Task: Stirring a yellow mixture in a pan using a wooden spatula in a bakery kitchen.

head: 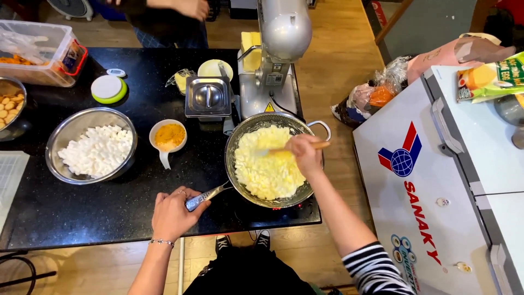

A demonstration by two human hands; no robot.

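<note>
A steel pan (240, 135) full of pale yellow melted lumps sits on a cooktop at the black counter's right end. My left hand (173, 214) is closed around the pan's handle (210, 195) at the near left. My right hand (305, 154) holds a wooden spatula (321, 145) over the pan, its blade down in the yellow mass.
On the black counter (109, 202) stand a steel bowl of white marshmallows (95, 150), a small white cup of orange powder (169, 137), a square lidded steel container (208, 97), a stand mixer (275, 49) and a plastic box (38, 52). Another person stands behind. A white chest freezer (436, 180) is at right.
</note>
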